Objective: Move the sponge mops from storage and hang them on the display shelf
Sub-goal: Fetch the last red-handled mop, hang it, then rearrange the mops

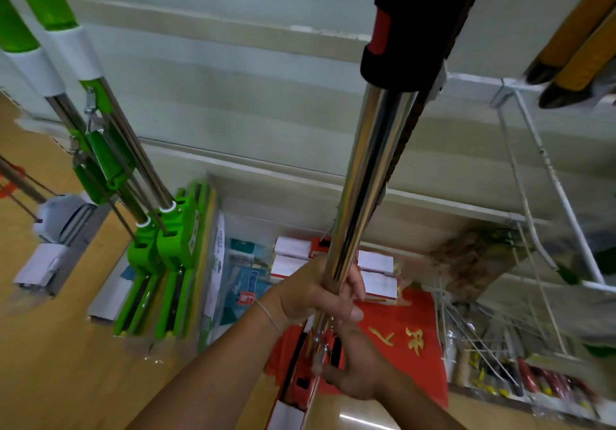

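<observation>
I hold a red sponge mop (363,196) upright in front of the white slatted display shelf (233,73). Its shiny steel pole rises to a black and red grip at the top of the view. My left hand (320,291) grips the pole low down. Just below it, my right hand (356,368) curls round the mop's red lower mechanism. Two green sponge mops (160,229) hang side by side on the shelf at the left, heads down.
A grey mop head (63,219) hangs at the far left. White wire hooks (533,149) and yellow handles (580,43) sit at the upper right. Packaged goods, red and white boxes (376,273) and a red cloth lie on the bottom shelf. The floor is wooden.
</observation>
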A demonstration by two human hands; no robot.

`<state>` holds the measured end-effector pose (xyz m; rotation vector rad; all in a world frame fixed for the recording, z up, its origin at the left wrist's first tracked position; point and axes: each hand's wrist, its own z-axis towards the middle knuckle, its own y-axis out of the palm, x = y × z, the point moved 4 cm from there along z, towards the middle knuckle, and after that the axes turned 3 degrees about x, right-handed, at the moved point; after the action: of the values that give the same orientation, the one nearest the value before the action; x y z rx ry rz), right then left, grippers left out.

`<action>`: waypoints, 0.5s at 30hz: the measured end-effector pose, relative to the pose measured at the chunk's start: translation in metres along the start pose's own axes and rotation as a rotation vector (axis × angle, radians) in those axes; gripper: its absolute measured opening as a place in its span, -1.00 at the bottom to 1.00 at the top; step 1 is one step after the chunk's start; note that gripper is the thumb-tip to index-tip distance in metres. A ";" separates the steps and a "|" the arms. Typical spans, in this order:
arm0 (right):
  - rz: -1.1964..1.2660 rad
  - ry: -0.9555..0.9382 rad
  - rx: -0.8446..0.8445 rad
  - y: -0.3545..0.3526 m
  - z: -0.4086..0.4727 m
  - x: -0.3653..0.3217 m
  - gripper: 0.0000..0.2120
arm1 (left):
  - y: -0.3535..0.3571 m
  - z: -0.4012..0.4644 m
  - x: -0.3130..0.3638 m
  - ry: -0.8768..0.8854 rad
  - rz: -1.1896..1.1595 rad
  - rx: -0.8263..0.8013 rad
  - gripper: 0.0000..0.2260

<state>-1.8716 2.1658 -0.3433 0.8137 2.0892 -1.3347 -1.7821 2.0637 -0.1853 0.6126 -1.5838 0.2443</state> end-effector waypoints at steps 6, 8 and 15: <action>-0.084 0.050 0.178 -0.011 0.011 0.000 -0.48 | -0.009 0.010 0.000 0.011 -0.026 0.217 -0.79; -0.074 0.081 0.210 -0.008 0.014 0.000 -0.49 | -0.011 0.011 -0.002 0.027 -0.044 0.265 -0.86; -0.063 0.107 0.302 -0.002 0.026 -0.006 -0.48 | -0.022 0.006 -0.017 -0.008 -0.114 0.420 -0.83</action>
<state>-1.8658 2.1401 -0.3479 0.9686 2.0346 -1.7033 -1.7763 2.0465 -0.2069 1.0259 -1.5084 0.4952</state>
